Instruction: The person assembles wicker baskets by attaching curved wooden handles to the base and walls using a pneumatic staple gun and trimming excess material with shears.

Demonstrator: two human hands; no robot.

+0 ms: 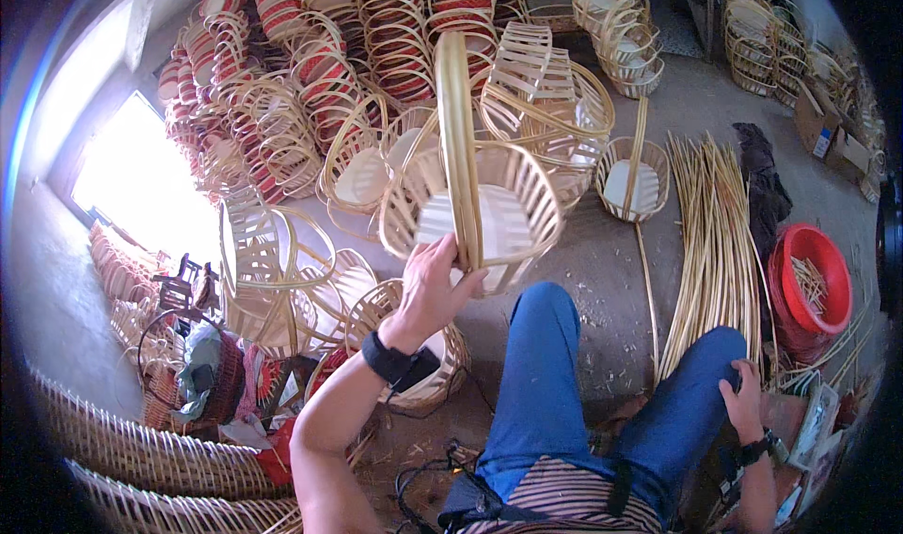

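Observation:
A woven basket (544, 205) with pale slatted sides, a white base and a tall arched handle (454, 111) hangs in front of me above the floor. My left hand (435, 285) is closed on its near side, where the handle meets the rim. The fingertips behind the rim are partly hidden. My right hand (743, 398) rests against my right knee, holding nothing that I can see, with its fingers loosely apart. Beside that knee lies a long bundle of thin canes (707, 252).
Stacked baskets with red bands (395, 35) fill the back. Loose baskets (273, 261) crowd the left, and a small handled basket (632, 181) stands ahead. A red bucket (837, 289) holding short sticks is at right. Long woven pieces (160, 445) lie lower left.

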